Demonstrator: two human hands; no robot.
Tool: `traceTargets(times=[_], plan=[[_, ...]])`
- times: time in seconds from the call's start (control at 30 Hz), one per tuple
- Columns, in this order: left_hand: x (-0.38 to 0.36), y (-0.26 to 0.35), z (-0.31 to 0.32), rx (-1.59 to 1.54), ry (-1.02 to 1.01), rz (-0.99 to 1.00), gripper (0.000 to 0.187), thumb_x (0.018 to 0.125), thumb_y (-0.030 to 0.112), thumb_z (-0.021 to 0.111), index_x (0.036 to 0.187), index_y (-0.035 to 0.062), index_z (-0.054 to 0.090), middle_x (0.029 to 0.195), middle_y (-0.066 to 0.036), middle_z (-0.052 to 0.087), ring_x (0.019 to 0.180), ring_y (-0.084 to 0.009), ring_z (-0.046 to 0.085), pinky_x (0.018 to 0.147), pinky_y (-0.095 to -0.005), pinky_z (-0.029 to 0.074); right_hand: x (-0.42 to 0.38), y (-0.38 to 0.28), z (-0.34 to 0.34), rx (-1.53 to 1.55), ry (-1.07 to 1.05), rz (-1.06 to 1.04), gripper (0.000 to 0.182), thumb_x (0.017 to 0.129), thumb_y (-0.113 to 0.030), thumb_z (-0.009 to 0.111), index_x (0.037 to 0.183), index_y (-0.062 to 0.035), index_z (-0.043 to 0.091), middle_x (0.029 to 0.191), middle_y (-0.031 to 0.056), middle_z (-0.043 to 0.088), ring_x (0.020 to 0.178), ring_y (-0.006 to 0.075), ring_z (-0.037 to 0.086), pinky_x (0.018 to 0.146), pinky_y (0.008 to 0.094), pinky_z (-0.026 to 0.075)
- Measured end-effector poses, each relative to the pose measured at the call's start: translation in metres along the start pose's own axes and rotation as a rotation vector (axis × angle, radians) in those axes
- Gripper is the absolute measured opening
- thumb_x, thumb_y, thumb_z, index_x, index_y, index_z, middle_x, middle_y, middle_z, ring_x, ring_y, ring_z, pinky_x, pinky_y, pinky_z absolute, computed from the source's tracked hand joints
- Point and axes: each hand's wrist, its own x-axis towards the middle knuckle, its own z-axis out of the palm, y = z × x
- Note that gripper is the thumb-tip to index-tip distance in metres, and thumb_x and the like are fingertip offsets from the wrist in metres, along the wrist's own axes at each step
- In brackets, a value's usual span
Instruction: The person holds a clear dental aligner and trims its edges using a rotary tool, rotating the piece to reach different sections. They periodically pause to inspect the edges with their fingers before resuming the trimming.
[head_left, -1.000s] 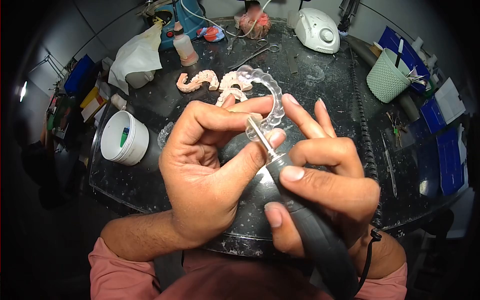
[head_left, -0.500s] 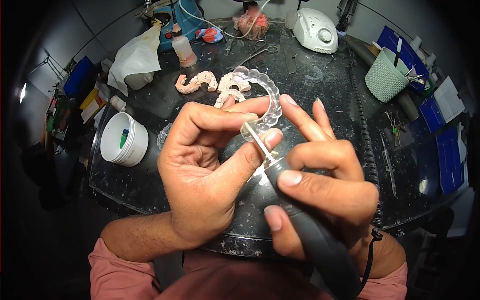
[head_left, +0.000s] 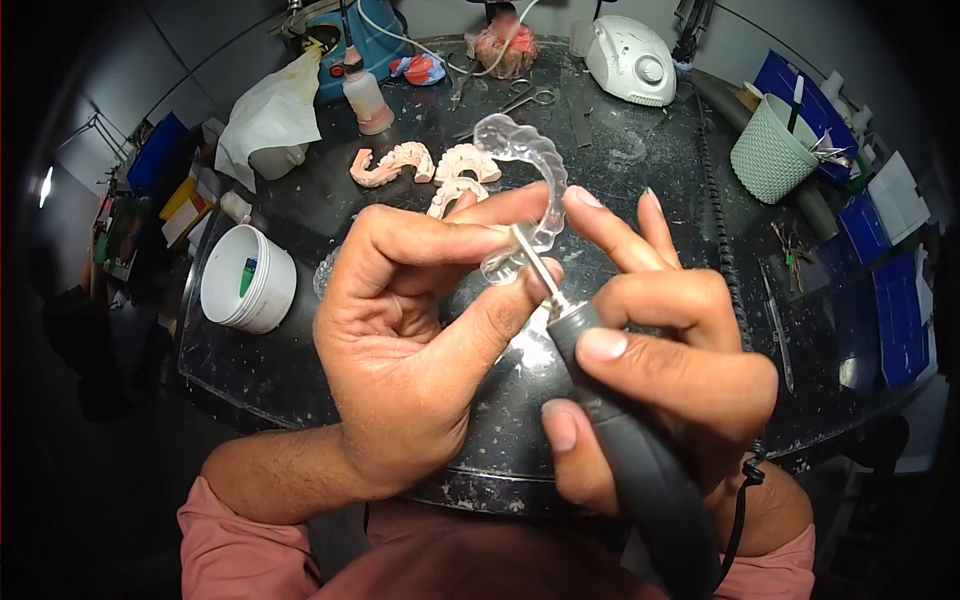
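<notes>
Between the thumb and fingers of my left hand is a clear dental aligner, its arch curving up and to the left. My right hand wraps round a black rotary handpiece. The handpiece's slim metal bit points up and left, its tip right at the aligner's lower end, close to my left fingertips. Two of my right fingers stretch out near the aligner's outer curve. Just beyond my left hand lie several pinkish dental models on the black bench.
A white tub stands left. Behind are a pink-stained bottle, scissors and a white control box. On the right are a woven cup, a coiled cable and a slim metal tool.
The aligner has tilted in my left fingers, so its arch shows more edge-on. My right hand and the handpiece have shifted slightly right, and the bit's tip sits a little higher.
</notes>
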Motion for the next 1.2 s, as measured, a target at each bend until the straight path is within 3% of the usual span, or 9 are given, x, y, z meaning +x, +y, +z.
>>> traceTargets(times=[0.17, 0.3, 0.4, 0.43, 0.6, 0.73, 0.93, 1.0, 1.2], plan=[[0.002, -0.001, -0.002, 0.010, -0.006, 0.007, 0.025, 0.086, -0.008, 0.063, 0.103, 0.0043, 0.050, 0.121, -0.023, 0.061, 0.102, -0.0174, 0.065, 0.087, -0.0288, 0.054, 0.002, -0.004, -0.008, -0.049, -0.124, -0.002, 0.046, 0.079, -0.022, 0.074, 0.112, -0.0157, 0.043, 0.096, 0.0135, 0.055, 0.117, 0.0528, 0.053, 0.108, 0.0693, 0.017], [0.001, -0.002, -0.003, -0.069, -0.020, -0.042, 0.027, 0.088, -0.007, 0.060, 0.107, 0.0048, 0.046, 0.122, -0.024, 0.060, 0.115, -0.0328, 0.060, 0.098, -0.0419, 0.048, 0.002, 0.007, -0.023, -0.044, -0.032, -0.073, 0.056, 0.088, -0.042, 0.067, 0.124, -0.0156, 0.033, 0.103, 0.0201, 0.064, 0.110, 0.0464, 0.059, 0.107, 0.0662, 0.023], [0.000, 0.000, -0.003, -0.189, -0.101, -0.119, 0.030, 0.086, -0.008, 0.060, 0.109, 0.0053, 0.046, 0.123, -0.025, 0.060, 0.116, -0.0294, 0.060, 0.103, -0.0435, 0.043, 0.003, 0.026, -0.029, -0.092, 0.069, -0.067, 0.047, 0.097, -0.038, 0.055, 0.126, -0.0086, 0.035, 0.106, 0.0206, 0.065, 0.108, 0.0384, 0.061, 0.106, 0.0563, 0.031], [0.000, 0.001, -0.002, -0.191, -0.104, -0.124, 0.030, 0.086, -0.008, 0.060, 0.109, 0.0053, 0.046, 0.123, -0.025, 0.060, 0.116, -0.0294, 0.060, 0.103, -0.0435, 0.043, 0.000, 0.020, -0.012, 0.105, 0.268, 0.119, 0.042, 0.095, -0.029, 0.059, 0.124, -0.0066, 0.038, 0.107, 0.0189, 0.065, 0.109, 0.0334, 0.061, 0.106, 0.0500, 0.034], [-0.001, 0.005, 0.001, -0.257, -0.176, -0.203, 0.036, 0.082, -0.010, 0.064, 0.108, 0.0044, 0.045, 0.118, -0.025, 0.062, 0.110, -0.0252, 0.062, 0.100, -0.0385, 0.045, 0.005, 0.003, -0.012, 0.464, 0.306, 0.468, 0.042, 0.087, -0.006, 0.065, 0.123, -0.0054, 0.042, 0.108, 0.0157, 0.064, 0.105, 0.0211, 0.061, 0.098, 0.0367, 0.045], [-0.001, 0.007, 0.004, -0.278, -0.158, -0.274, 0.037, 0.081, -0.010, 0.064, 0.110, 0.0037, 0.045, 0.114, -0.024, 0.064, 0.107, -0.0223, 0.063, 0.097, -0.0361, 0.046, 0.021, -0.022, -0.007, 0.586, 0.473, 0.591, 0.044, 0.086, -0.003, 0.064, 0.124, -0.0056, 0.043, 0.104, 0.0131, 0.063, 0.100, 0.0193, 0.061, 0.094, 0.0353, 0.047], [-0.001, 0.010, 0.002, -0.300, -0.129, -0.328, 0.030, 0.084, -0.008, 0.062, 0.108, 0.0008, 0.047, 0.107, -0.020, 0.066, 0.102, -0.0204, 0.064, 0.094, -0.0340, 0.048, 0.012, -0.012, -0.009, 0.692, 0.416, 0.521, 0.043, 0.085, -0.003, 0.065, 0.123, -0.0058, 0.045, 0.098, 0.0102, 0.062, 0.099, 0.0188, 0.061, 0.093, 0.0347, 0.048], [-0.001, 0.011, 0.003, -0.280, -0.104, -0.343, 0.027, 0.085, -0.007, 0.062, 0.107, 0.0006, 0.048, 0.106, -0.019, 0.066, 0.100, -0.0198, 0.064, 0.094, -0.0336, 0.048, 0.005, 0.002, -0.014, 0.499, 0.265, 0.495, 0.042, 0.084, -0.003, 0.066, 0.121, -0.0055, 0.047, 0.099, 0.0108, 0.062, 0.098, 0.0186, 0.062, 0.093, 0.0343, 0.048], [0.000, 0.007, -0.001, -0.240, -0.131, -0.302, 0.029, 0.086, -0.005, 0.061, 0.112, -0.0016, 0.050, 0.107, -0.018, 0.066, 0.102, -0.0195, 0.064, 0.095, -0.0335, 0.048, 0.005, 0.002, -0.011, 0.508, 0.303, 0.521, 0.041, 0.085, -0.001, 0.065, 0.121, -0.0049, 0.047, 0.099, 0.0117, 0.062, 0.093, 0.0181, 0.062, 0.092, 0.0333, 0.048]])
